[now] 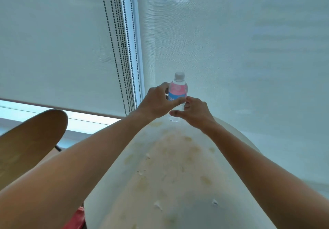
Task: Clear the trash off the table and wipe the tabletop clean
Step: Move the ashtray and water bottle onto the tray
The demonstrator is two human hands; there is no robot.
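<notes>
A clear plastic water bottle with a white cap and a pink and blue label stands upright at the far edge of the round white table. My left hand wraps around the bottle's left side at label height. My right hand grips its lower part from the right. The tabletop carries yellowish-brown stains down its middle and a few small white paper scraps.
A wooden chair back curves up at the left beside the table. Pale roller blinds with beaded cords hang just behind the table. Something red shows under the table's left edge.
</notes>
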